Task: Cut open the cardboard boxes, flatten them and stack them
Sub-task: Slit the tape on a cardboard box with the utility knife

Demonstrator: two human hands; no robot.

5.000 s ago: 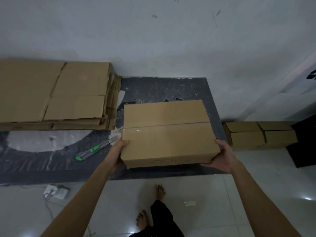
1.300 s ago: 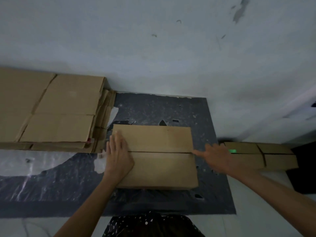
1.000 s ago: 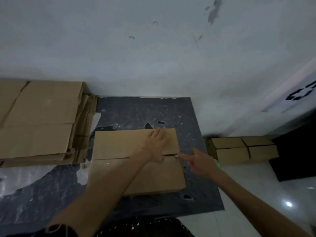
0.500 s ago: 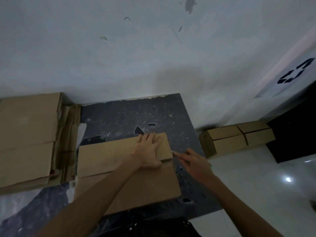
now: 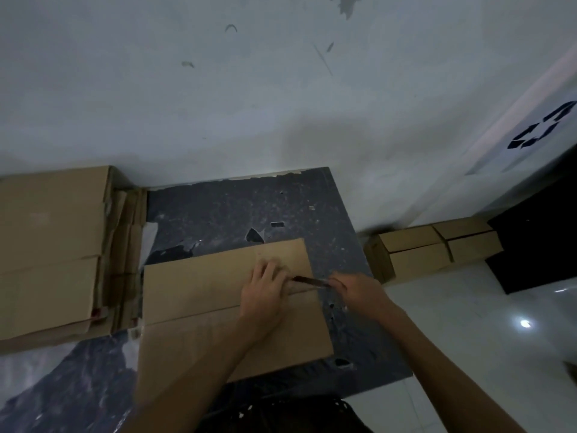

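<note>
Left hand (image 5: 262,295) shifted to box (image 5: 199,292) right end; right hand (image 5: 359,292) brought knife (image 5: 309,281) blade onto seam.

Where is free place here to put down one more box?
Bare mat lies between the box and the wall; bare floor lies before the small boxes. Crowded: the box's right end, where the left hand and the right hand with the knife meet; the stack fills the left.
</note>
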